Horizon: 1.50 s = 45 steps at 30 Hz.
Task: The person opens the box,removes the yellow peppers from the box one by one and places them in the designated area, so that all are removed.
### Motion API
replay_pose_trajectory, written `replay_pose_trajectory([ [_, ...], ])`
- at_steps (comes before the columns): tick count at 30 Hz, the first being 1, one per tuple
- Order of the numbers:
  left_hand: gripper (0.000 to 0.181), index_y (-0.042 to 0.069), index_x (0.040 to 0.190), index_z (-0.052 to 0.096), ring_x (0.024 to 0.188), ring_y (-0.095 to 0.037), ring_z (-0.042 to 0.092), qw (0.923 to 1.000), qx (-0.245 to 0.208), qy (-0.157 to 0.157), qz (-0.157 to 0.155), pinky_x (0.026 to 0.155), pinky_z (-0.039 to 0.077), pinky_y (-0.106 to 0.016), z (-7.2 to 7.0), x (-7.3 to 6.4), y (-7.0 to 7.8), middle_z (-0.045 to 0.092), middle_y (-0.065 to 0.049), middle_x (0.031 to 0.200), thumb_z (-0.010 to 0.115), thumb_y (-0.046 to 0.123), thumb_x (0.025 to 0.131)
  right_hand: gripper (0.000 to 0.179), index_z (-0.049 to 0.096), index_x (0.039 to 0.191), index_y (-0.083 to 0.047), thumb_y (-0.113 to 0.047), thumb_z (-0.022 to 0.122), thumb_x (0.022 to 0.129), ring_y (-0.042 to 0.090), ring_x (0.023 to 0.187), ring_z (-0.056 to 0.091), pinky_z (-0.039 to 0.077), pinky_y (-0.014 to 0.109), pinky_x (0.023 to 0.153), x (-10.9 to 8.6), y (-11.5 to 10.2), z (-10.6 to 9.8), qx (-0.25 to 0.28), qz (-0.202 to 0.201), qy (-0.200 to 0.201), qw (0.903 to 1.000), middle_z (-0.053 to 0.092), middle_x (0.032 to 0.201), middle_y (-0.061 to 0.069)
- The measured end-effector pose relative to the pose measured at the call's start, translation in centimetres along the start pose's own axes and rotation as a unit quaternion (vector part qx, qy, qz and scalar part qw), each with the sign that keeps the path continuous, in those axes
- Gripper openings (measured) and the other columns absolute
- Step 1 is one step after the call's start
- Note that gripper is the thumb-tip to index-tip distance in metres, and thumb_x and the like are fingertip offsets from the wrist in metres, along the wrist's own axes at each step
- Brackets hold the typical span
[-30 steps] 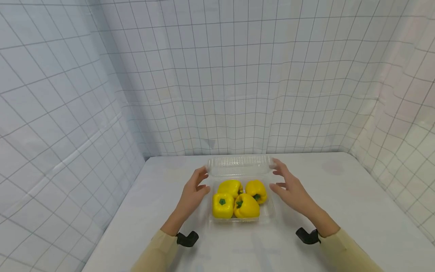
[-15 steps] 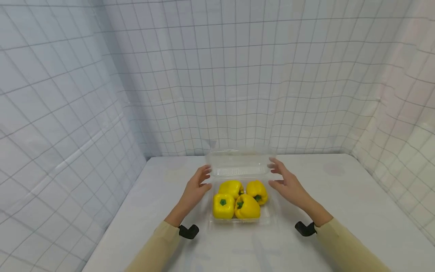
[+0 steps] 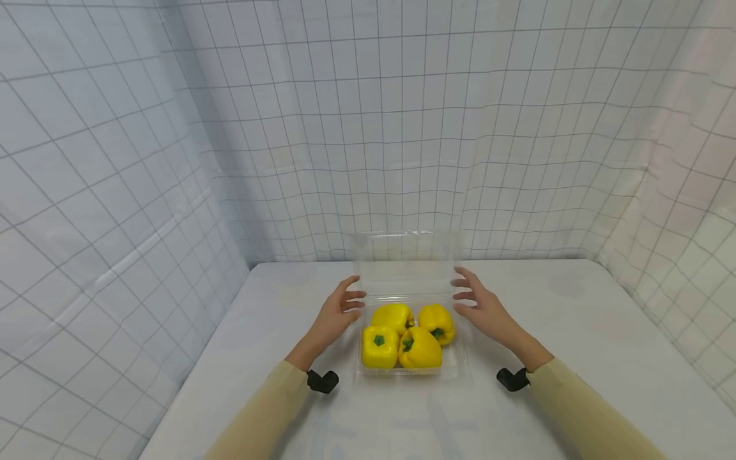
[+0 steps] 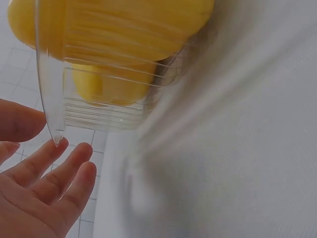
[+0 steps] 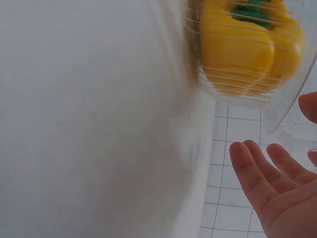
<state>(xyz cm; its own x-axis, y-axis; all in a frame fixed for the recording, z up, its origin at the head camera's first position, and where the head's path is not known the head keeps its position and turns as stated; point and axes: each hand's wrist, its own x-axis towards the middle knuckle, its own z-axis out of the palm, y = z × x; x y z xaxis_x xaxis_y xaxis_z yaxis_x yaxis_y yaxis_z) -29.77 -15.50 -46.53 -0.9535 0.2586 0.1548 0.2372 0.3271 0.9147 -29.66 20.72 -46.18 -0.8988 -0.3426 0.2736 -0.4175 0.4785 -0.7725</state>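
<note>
Clear plastic forms the box on my screen, low in the middle of the head view, on a white table. Four yellow peppers fill most of it, two nearer and two behind, packed close presumably so they all fit between its walls. Its lid stands raised at the back edge, above the peppers in the frame, so I can look straight in.

I see the left hand beside the box's left back corner and the right hand mirroring it opposite; I judge they are paired so both ends of the lid get equal support.

Both arms slant inward from the bottom of the frame, thumbs lowest, fingers fanned above. Each grip looks loose to me: fingers parted and gently bent, thumb apart, nothing closed in either palm. On the left wrist view, thumb and fingertips lie close about a clear plastic corner. I cannot tell whether either hand actually touches the lid.
</note>
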Motion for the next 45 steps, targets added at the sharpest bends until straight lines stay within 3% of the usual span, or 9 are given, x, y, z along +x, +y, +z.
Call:
replay_pose_trajectory([
  [5, 0.075, 0.027, 0.157, 0.032, 0.115, -0.027, 0.063, 1.0000, -0.001, 0.004, -0.004, 0.098, 0.052, -0.043, 0.1, 0.7, -0.7, 0.060, -0.012, 0.133, 0.061, -0.004, 0.095, 0.079, 0.018, 0.159, -0.034, -0.011, 0.063, 0.099, 0.033, 0.118, 0.062, 0.053, 0.054, 0.093, 0.3, 0.9, 0.2, -0.001, 0.011, -0.006, 0.9999, 0.050, 0.147, 0.017],
  [17, 0.072, 0.021, 0.155, 0.037, 0.107, -0.026, 0.067, 0.9992, -0.027, 0.020, -0.020, 0.096, 0.053, -0.041, 0.2, 1.2, -0.6, 0.064, -0.012, 0.124, 0.066, -0.003, 0.093, 0.077, 0.018, 0.161, -0.019, -0.011, 0.064, 0.099, 0.036, 0.112, 0.064, 0.052, 0.054, 0.094, 1.0, 1.8, 0.6, 0.037, -0.004, -0.015, 0.9992, 0.061, 0.133, 0.018],
  [21, 0.071, 0.023, 0.154, 0.039, 0.105, -0.024, 0.068, 0.9987, -0.028, 0.029, -0.029, 0.095, 0.054, -0.040, 0.4, 1.4, -0.7, 0.065, -0.009, 0.121, 0.065, -0.002, 0.093, 0.076, 0.018, 0.161, -0.016, -0.008, 0.062, 0.100, 0.037, 0.112, 0.063, 0.056, 0.045, 0.090, 1.1, 2.3, 0.7, 0.053, 0.006, -0.021, 0.9984, 0.063, 0.129, 0.019],
  [26, 0.070, 0.017, 0.155, 0.039, 0.102, -0.023, 0.069, 0.9983, -0.027, 0.036, -0.037, 0.094, 0.054, -0.040, 0.4, 1.5, -0.8, 0.066, -0.010, 0.120, 0.065, 0.000, 0.092, 0.074, 0.021, 0.161, -0.017, -0.011, 0.062, 0.100, 0.032, 0.113, 0.064, 0.058, 0.034, 0.087, 1.1, 2.3, 0.7, 0.058, 0.026, -0.023, 0.9977, 0.064, 0.127, 0.013],
  [37, 0.063, 0.004, 0.153, 0.040, 0.105, -0.024, 0.068, 0.9955, -0.049, 0.033, -0.074, 0.095, 0.054, -0.042, 0.6, 1.2, -1.0, 0.066, -0.009, 0.124, 0.065, 0.007, 0.096, 0.068, 0.026, 0.159, -0.009, -0.016, 0.061, 0.101, 0.033, 0.118, 0.061, 0.057, 0.034, 0.088, 0.9, 2.5, 0.7, 0.077, 0.048, -0.036, 0.9952, 0.063, 0.132, 0.014],
  [45, 0.058, 0.008, 0.152, 0.045, 0.104, -0.021, 0.067, 0.9941, -0.043, 0.034, -0.094, 0.097, 0.053, -0.040, 0.9, 1.0, -0.9, 0.064, -0.006, 0.127, 0.062, 0.008, 0.096, 0.065, 0.028, 0.158, -0.006, -0.016, 0.059, 0.102, 0.034, 0.119, 0.061, 0.057, 0.037, 0.088, 0.8, 2.3, 0.7, 0.087, 0.055, -0.044, 0.9937, 0.062, 0.133, 0.016],
])
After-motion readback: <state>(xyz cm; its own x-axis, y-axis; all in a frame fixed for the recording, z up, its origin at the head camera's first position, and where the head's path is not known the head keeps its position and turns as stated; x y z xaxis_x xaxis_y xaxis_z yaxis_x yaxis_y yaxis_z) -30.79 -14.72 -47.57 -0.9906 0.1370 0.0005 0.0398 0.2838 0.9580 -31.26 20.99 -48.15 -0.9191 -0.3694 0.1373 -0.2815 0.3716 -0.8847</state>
